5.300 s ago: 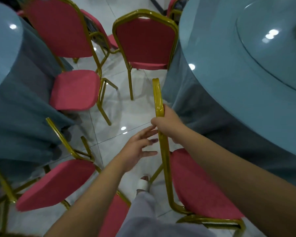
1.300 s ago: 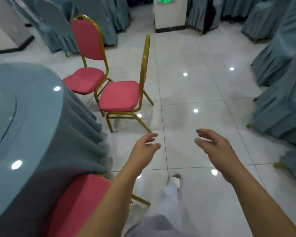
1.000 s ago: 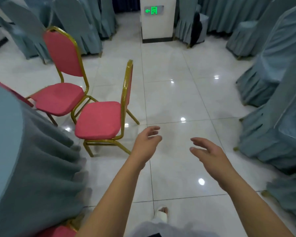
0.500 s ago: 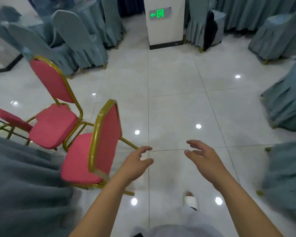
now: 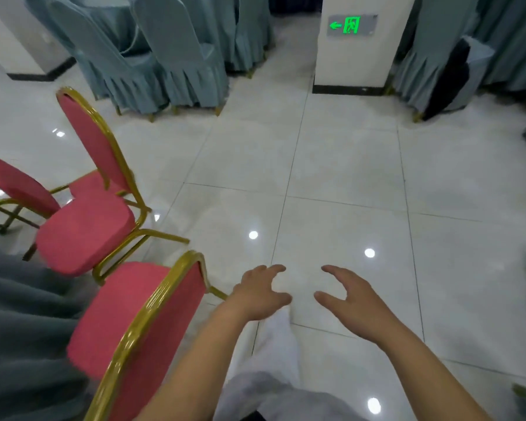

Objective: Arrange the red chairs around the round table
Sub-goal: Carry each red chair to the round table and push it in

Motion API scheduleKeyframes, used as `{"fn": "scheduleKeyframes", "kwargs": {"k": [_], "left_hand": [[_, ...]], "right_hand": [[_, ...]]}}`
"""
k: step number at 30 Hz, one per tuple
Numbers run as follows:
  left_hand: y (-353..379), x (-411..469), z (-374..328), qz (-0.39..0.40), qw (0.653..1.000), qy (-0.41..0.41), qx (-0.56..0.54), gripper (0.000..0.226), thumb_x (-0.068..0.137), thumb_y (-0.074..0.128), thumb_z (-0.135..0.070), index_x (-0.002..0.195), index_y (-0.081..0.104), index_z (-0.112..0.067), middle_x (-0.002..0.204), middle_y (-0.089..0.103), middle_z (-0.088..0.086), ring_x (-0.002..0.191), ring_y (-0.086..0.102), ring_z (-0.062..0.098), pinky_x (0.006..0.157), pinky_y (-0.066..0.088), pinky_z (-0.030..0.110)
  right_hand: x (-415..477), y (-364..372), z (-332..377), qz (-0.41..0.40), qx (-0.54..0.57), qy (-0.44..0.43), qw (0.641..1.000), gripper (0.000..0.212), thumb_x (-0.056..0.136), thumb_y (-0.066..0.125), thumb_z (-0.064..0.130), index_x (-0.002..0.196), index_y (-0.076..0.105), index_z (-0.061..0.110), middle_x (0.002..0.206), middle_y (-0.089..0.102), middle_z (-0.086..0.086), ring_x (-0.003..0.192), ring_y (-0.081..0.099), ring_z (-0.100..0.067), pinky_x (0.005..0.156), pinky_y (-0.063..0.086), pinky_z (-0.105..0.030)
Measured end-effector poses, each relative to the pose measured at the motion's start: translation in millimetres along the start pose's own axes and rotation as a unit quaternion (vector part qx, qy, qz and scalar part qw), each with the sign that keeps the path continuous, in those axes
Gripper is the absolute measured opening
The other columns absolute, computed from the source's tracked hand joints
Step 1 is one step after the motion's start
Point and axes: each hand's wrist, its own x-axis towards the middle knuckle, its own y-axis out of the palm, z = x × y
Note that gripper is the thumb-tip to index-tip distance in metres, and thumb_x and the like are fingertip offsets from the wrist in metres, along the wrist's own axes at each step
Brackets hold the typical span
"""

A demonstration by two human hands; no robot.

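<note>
Both hands, left (image 5: 260, 294) and right (image 5: 351, 302), hang open and empty; the nearest chair (image 5: 161, 317) stands just left of the left one.

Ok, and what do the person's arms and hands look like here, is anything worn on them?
The left forearm and right forearm are bare right to the frame edge, with no sleeves in view. The left hand and right hand have no gloves, and no ring, watch or bracelet shows.

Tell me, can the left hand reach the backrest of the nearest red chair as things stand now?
Probably yes. The left hand is open and empty, just right of the gold backrest top of the nearest red chair; nothing stands between them.
</note>
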Motion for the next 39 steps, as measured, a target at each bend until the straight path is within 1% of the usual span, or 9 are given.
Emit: {"fn": "scheduleKeyframes", "kwargs": {"k": [5,9,11,14,18,23,32,38,39], "left_hand": [[-105,114,-43,-0.002,0.999,0.046,0.022,0.068,0.091,0.06,-0.04,0.152,0.029,-0.037,0.16,0.025,0.001,0.148,0.017,0.023,0.118,0.022,0.048],[-197,184,-69,-0.056,0.996,0.073,0.0,0.066,0.092,0.06,-0.038,0.151,0.031,-0.036,0.158,0.029,-0.001,0.146,0.024,0.022,0.116,0.027,0.047],[-227,212,-75,-0.075,0.995,0.069,-0.023,0.066,0.092,0.06,-0.037,0.151,0.03,-0.037,0.158,0.029,-0.001,0.145,0.025,0.023,0.115,0.03,0.046],[-252,251,-71,-0.061,0.995,0.058,-0.049,0.067,0.091,0.062,-0.037,0.151,0.03,-0.039,0.159,0.026,-0.002,0.145,0.024,0.022,0.115,0.03,0.044],[-276,302,-50,-0.029,0.998,-0.008,-0.052,0.071,0.09,0.062,-0.041,0.151,0.027,-0.041,0.162,0.019,-0.002,0.149,0.015,0.022,0.119,0.023,0.048],[-342,367,-24,-0.105,0.983,-0.099,-0.11,0.065,0.091,0.062,-0.038,0.15,0.034,-0.037,0.158,0.028,-0.003,0.146,0.024,0.02,0.117,0.029,0.045],[-459,414,6,-0.211,0.92,-0.256,-0.207,0.063,0.09,0.063,-0.041,0.147,0.035,-0.041,0.157,0.03,-0.007,0.143,0.03,0.018,0.117,0.03,0.04],[-489,435,45,-0.224,0.866,-0.336,-0.295,0.065,0.088,0.065,-0.044,0.146,0.037,-0.044,0.155,0.031,-0.006,0.123,0.04,0.011,0.096,0.035,0.028],[-500,446,55,-0.232,0.86,-0.34,-0.301,0.064,0.088,0.065,-0.044,0.145,0.037,-0.043,0.155,0.032,-0.005,0.122,0.04,0.011,0.094,0.034,0.027]], "right_hand": [[107,-76,51,-0.014,-0.068,0.045,0.997,0.063,0.091,0.059,0.052,0.148,0.035,0.039,0.158,0.031,0.011,0.144,0.031,-0.015,0.117,0.027,-0.045],[186,-123,107,-0.082,-0.059,0.003,0.995,0.058,0.09,0.06,0.051,0.144,0.039,0.043,0.154,0.035,0.017,0.143,0.03,-0.01,0.117,0.029,-0.041],[223,-133,124,-0.084,-0.057,-0.007,0.995,0.058,0.09,0.061,0.05,0.143,0.04,0.044,0.154,0.035,0.018,0.143,0.03,-0.009,0.117,0.029,-0.041],[277,-136,136,-0.043,-0.059,0.002,0.997,0.059,0.09,0.061,0.051,0.144,0.039,0.043,0.155,0.033,0.016,0.143,0.031,-0.011,0.117,0.029,-0.04],[370,-142,155,0.022,-0.065,0.006,0.998,0.062,0.09,0.061,0.053,0.145,0.037,0.042,0.156,0.032,0.013,0.143,0.031,-0.013,0.116,0.029,-0.039],[515,-152,212,0.087,-0.078,-0.064,0.991,0.062,0.09,0.063,0.049,0.146,0.039,0.037,0.156,0.034,0.009,0.143,0.032,-0.017,0.117,0.029,-0.043],[717,-143,347,0.242,-0.1,-0.178,0.949,0.059,0.09,0.063,0.048,0.144,0.041,0.038,0.153,0.037,0.012,0.139,0.037,-0.014,0.114,0.033,-0.039],[794,-98,411,0.343,-0.123,-0.218,0.905,0.058,0.089,0.063,0.05,0.142,0.041,0.042,0.153,0.035,0.017,0.122,0.053,-0.008,0.107,0.035,-0.03],[811,-90,423,0.35,-0.133,-0.218,0.901,0.059,0.089,0.063,0.05,0.143,0.041,0.042,0.154,0.034,0.016,0.125,0.051,-0.009,0.107,0.035,-0.03]]}}
